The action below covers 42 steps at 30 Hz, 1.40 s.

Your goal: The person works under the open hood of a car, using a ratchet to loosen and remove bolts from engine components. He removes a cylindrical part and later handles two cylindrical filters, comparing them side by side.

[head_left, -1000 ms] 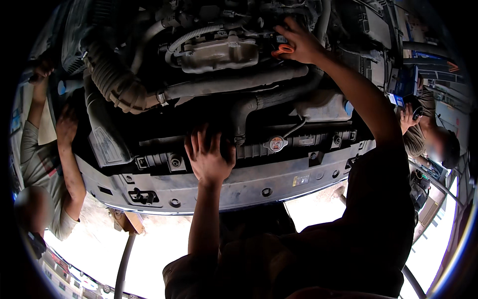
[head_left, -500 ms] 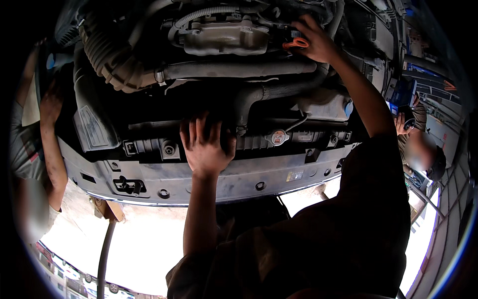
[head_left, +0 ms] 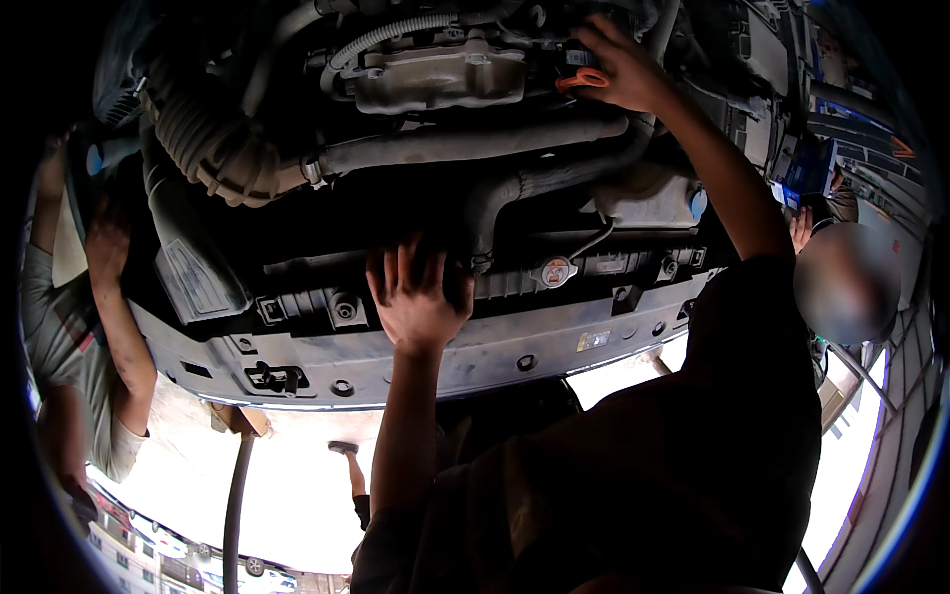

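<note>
My left hand (head_left: 424, 305) lies on the front crossmember (head_left: 426, 366) of an open engine bay, fingers spread over the top edge of the radiator (head_left: 515, 282). A round radiator cap (head_left: 555, 271) sits to its right. My right hand (head_left: 628, 74) reaches to the far right side of the engine, beside an orange loop handle (head_left: 582, 79) like that of a dipstick. Its fingers are stretched forward and apart over dark engine parts; the thumb is partly hidden. Left of it is a dusty metal engine cover (head_left: 440, 77).
A ribbed air intake hose (head_left: 213, 148) and a thick pipe (head_left: 475, 144) cross the bay. A reservoir with a blue cap (head_left: 653, 203) stands at right. One person leans in at left, arm (head_left: 117, 287) on the car's edge; another, at right, holds a blue box (head_left: 807, 173).
The view has shifted slightly; both my hands stay in about the same places. At right the other person's head has moved closer. A leg with a dark shoe has appeared on the ground beyond my left forearm.
</note>
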Available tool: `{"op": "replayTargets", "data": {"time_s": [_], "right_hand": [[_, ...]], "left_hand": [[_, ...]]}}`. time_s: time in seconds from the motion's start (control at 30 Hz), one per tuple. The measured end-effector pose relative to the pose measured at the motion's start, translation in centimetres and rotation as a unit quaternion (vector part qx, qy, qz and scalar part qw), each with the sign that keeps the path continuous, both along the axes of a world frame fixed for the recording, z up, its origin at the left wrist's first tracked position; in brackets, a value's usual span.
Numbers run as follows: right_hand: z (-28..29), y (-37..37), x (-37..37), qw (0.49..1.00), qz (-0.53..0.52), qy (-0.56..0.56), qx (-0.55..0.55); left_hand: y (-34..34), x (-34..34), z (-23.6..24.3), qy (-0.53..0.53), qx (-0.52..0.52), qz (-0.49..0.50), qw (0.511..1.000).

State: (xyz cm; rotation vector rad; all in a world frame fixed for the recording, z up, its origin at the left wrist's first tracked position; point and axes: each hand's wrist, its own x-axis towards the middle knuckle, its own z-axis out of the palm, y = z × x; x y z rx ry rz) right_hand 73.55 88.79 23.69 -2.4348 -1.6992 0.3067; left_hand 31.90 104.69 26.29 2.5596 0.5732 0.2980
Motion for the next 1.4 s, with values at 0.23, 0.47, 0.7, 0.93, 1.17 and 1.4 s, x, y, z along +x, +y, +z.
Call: {"op": "replayTargets", "data": {"time_s": [0.23, 0.47, 0.7, 0.93, 1.17, 1.4], "right_hand": [[-1.0, -0.5, -0.9, 0.998, -0.003, -0.066, -0.023], [0.2, 0.3, -1.6, 0.985, -0.075, 0.112, 0.104], [-0.1, 3.1, -1.2, 0.966, -0.111, 0.22, 0.078], [1.3, 4.4, 0.0, 0.998, -0.033, 0.026, -0.039], [0.6, 1.0, -1.1, 0.985, -0.148, 0.023, 0.08], [8.7, -11.3, -19.4, 0.93, -0.326, -0.013, 0.172]], "left_hand": [[-0.4, -0.2, -0.3, 0.009, 0.003, 0.005, 1.0], [-0.6, -0.1, -0.2, 0.009, 0.005, 0.005, 1.0], [-0.6, -0.4, 0.2, 0.022, 0.015, 0.004, 1.0], [-0.6, -0.5, 0.0, 0.023, 0.025, 0.006, 0.999], [-0.8, -0.3, 0.3, 0.032, 0.031, -0.007, 0.999], [-0.7, 0.0, -1.2, 0.036, 0.04, -0.02, 0.998]]}}
